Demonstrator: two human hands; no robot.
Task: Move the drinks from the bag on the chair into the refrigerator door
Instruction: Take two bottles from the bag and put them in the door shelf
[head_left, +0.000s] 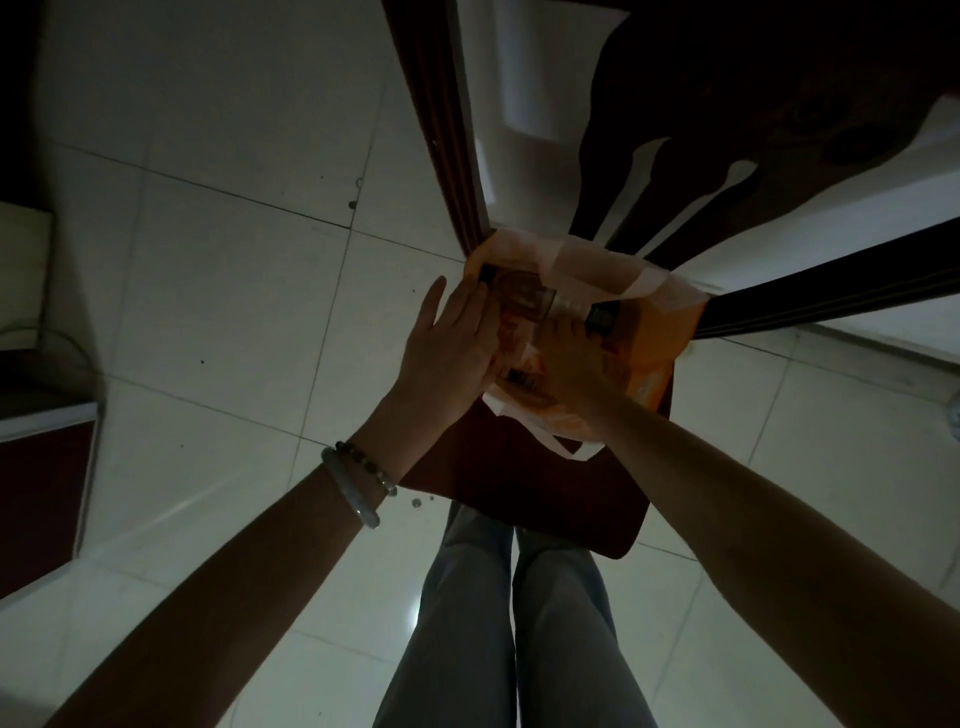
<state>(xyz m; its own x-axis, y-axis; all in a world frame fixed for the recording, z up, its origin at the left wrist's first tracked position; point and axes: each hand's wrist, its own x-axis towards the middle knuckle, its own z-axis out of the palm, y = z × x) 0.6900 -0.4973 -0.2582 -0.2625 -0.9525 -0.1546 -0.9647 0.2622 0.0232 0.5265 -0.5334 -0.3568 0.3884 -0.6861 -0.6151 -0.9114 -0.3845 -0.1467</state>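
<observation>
An orange and white plastic bag (657, 353) stands open on the dark red chair seat (545, 493). Inside it lie drink bottles: one with a dark cap and brown label (524, 299) at the far left, and another dark cap (600, 317) to the right. My left hand (447, 348) lies flat against the bag's left side, with fingers straight and thumb apart. My right hand (569, 364) reaches into the bag's mouth, fingers bent down among the bottles. The dim light hides what those fingers touch. The refrigerator is not in view.
The chair's dark slatted back (727, 171) rises behind the bag. A dark red door frame (441, 145) runs up beyond it. A low white and red cabinet (47, 467) stands at the left. My legs (519, 623) are against the seat's front, on pale floor tiles (234, 286).
</observation>
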